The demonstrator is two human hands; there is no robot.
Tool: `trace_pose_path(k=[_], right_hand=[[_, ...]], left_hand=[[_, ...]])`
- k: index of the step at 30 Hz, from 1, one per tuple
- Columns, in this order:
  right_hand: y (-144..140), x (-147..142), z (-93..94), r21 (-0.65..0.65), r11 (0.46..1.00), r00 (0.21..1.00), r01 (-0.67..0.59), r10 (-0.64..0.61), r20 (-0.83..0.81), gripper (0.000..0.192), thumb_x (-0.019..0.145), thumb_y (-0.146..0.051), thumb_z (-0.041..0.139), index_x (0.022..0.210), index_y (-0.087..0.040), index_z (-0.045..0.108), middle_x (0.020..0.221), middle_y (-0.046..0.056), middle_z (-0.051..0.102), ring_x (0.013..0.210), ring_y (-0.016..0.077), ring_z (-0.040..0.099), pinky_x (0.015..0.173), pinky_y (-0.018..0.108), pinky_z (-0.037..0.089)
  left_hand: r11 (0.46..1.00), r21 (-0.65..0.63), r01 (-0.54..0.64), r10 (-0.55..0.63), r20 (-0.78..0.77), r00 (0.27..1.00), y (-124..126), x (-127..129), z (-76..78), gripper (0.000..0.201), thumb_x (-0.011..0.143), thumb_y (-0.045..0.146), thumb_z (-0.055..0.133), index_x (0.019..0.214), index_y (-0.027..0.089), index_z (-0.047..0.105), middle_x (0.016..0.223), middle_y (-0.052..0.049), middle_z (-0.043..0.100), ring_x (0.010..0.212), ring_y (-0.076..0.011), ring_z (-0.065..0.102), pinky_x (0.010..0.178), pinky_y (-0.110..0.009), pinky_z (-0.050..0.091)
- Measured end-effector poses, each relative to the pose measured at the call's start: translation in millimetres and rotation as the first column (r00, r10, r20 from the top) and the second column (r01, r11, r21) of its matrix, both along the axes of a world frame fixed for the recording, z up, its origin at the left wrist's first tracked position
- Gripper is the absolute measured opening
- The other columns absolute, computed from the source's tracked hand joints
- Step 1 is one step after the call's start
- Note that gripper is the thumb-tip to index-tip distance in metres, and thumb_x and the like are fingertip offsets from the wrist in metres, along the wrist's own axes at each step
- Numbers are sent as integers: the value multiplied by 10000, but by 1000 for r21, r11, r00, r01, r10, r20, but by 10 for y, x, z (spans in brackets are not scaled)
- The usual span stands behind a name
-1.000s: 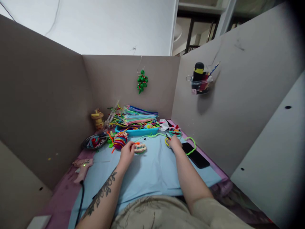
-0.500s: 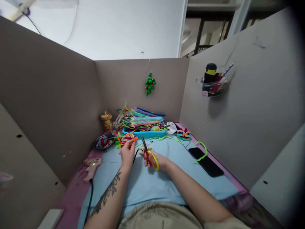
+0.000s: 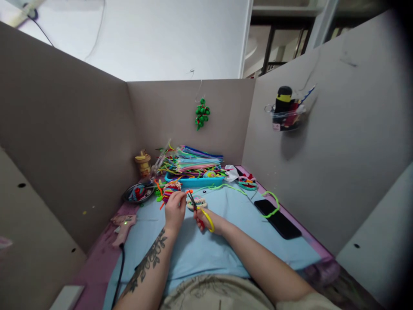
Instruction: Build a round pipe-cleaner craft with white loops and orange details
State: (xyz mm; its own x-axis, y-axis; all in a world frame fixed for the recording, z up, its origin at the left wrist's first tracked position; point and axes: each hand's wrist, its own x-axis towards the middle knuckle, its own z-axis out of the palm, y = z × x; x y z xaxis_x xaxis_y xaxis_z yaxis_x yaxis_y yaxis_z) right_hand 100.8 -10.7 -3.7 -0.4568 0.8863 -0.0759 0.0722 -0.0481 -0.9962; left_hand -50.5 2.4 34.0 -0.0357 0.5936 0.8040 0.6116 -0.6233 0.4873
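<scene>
yellow-handled scissors point(image 3: 200, 212), tips at orange pipe cleaner point(image 3: 189, 192)

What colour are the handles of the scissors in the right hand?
Yellow and red: the scissors in the right hand have a yellow loop and a red one, seen in the head view.

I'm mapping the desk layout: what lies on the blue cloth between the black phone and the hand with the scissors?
In the head view, only bare blue cloth lies between the phone and the right hand holding the scissors; the green pipe cleaner loops over the phone's far end.
</scene>
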Motion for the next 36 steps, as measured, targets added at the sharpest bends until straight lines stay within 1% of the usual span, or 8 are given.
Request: trace_pose_path(k=[5, 14, 21, 25, 28, 31, 34, 36], right_hand=[[46, 11, -31, -7, 1000, 999, 5, -5, -33, 636, 658, -798, 337, 774, -180, 430, 529, -71, 411, 404, 60, 421, 398, 186, 338], [108, 10, -61, 4, 991, 991, 132, -132, -27, 712, 585, -845, 318, 762, -167, 445, 530, -60, 425, 392, 56, 409, 369, 180, 321], [-8, 31, 127, -121, 989, 979, -90, 65, -193, 664, 638, -826, 317, 630, -169, 413, 464, -71, 371, 338, 60, 381, 313, 186, 302], [35, 0, 105, -259, 955, 965, -141, 73, -253, 615, 737, -764, 261, 633, -174, 401, 450, -84, 340, 288, 38, 289, 282, 166, 207], [79, 7, 82, -230, 956, 951, -181, 110, -288, 607, 731, -759, 305, 634, -170, 416, 454, -80, 346, 299, 40, 308, 295, 167, 211], [109, 101, 130, -161, 974, 949, -161, 108, -297, 621, 674, -773, 394, 701, -158, 474, 508, -54, 417, 364, 61, 403, 336, 177, 269], [170, 311, 222, -52, 997, 966, -58, 43, -253, 556, 669, -685, 522, 842, -157, 516, 626, -17, 492, 479, 82, 475, 418, 188, 337], [250, 508, 257, 50, 992, 990, 116, -111, -89, 433, 726, -573, 530, 871, -165, 529, 651, -6, 502, 517, 95, 477, 464, 206, 364]], left_hand=[[997, -17, 81, -82, -32, 996, -3, 11, 9, 140, 834, 233, 482, 816, 182, 611, 806, -45, 623, 778, -149, 573, 733, -282, 463], [980, -33, 197, -199, -120, 973, -15, 59, -4, 131, 838, 205, 468, 809, 192, 595, 804, -38, 617, 778, -143, 570, 715, -269, 460], [971, -44, 236, -240, -162, 957, -50, -46, 88, 104, 816, 204, 491, 781, 184, 587, 751, -35, 614, 724, -139, 563, 679, -260, 451], [968, -72, 242, -251, -174, 952, -57, -100, 119, 116, 814, 218, 481, 784, 184, 588, 767, -43, 621, 730, -143, 573, 688, -262, 456], [988, -44, 150, -154, -116, 981, -26, -111, 121, 129, 815, 224, 474, 841, 185, 594, 821, -55, 627, 781, -156, 577, 736, -279, 455], [997, -49, -54, 55, 21, 998, 51, -155, 108, 224, 827, 246, 440, 994, 182, 576, 945, -83, 622, 888, -184, 571, 797, -313, 438], [943, -264, -201, 211, 11, 977, 158, -245, 63, 323, 804, 309, 471, 1091, 177, 539, 906, -78, 637, 816, -194, 587, 713, -303, 441], [885, -415, -209, 172, -124, 977, 217, -294, 13, 267, 763, 330, 525, 972, 178, 594, 823, -61, 648, 741, -191, 588, 650, -280, 423]])
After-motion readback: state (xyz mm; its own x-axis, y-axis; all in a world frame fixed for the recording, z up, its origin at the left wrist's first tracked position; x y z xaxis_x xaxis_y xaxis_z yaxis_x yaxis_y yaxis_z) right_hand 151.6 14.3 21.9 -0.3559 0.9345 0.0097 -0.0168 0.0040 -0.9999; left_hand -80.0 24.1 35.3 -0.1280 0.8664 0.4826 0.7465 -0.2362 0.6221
